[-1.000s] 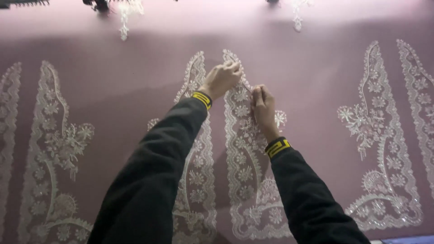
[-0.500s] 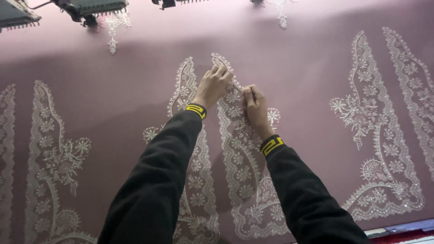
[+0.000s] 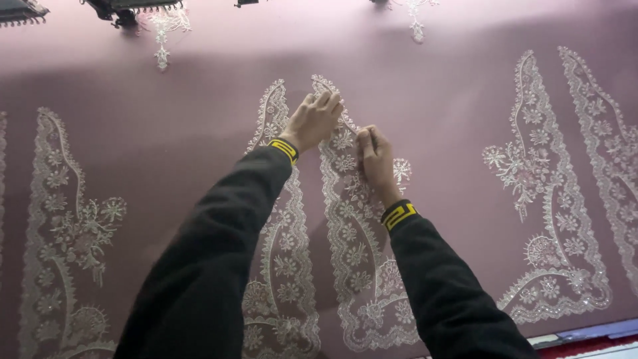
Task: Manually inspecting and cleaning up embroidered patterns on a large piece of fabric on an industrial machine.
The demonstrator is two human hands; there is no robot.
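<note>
A mauve fabric (image 3: 438,106) lies stretched flat, covered with white beaded embroidery panels. My left hand (image 3: 314,119) rests knuckles-up on the upper tip of the middle panel (image 3: 349,266), fingers curled against the cloth. My right hand (image 3: 375,158) sits just beside it, fingertips pinched on the embroidery near the panel's edge. Whether it holds a needle or a thread is too small to tell. Both arms wear black sleeves with yellow-patterned cuffs.
More embroidered panels lie at the left (image 3: 60,219) and right (image 3: 551,199). Dark machine heads (image 3: 133,8) hang over the far edge, with small embroidered motifs (image 3: 161,33) under them. A blue and red strip (image 3: 585,336) runs along the near right edge.
The view has drifted slightly, so the hands sit a little lower and left in the picture. Both hands stay on the same spot of the middle panel.
</note>
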